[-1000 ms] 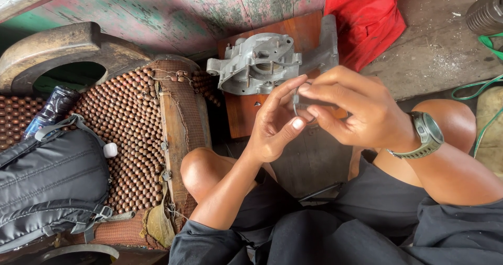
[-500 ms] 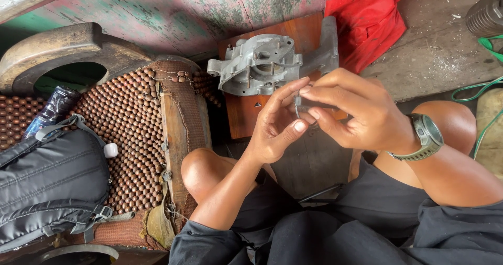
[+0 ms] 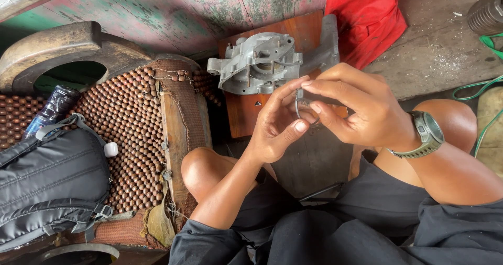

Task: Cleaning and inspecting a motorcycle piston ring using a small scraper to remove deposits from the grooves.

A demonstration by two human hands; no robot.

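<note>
I see both of my hands raised in front of me, meeting just right of the middle of the view. My left hand [image 3: 275,123] and my right hand [image 3: 361,110] pinch the same small metal ring [image 3: 304,109] between their fingertips; each grip is closed on it, thumb and forefinger from either side. The ring is thin and grey, held in the air above a dark board, apart from everything below it. My right wrist carries a grey-green watch [image 3: 427,134].

At 11 o'clock from the ring, close behind my left fingertips, a grey cast metal housing [image 3: 259,61] lies on a reddish-brown wooden board [image 3: 246,113]. At 1 o'clock, farther off, sits a red cloth [image 3: 374,21]. Well away at 9 o'clock there is a seat cover of brown wooden beads [image 3: 128,123], with a black backpack [image 3: 50,186] lying on it and a dark bottle [image 3: 52,108] beside it. A green hose [image 3: 484,95] curls at 3 o'clock.
</note>
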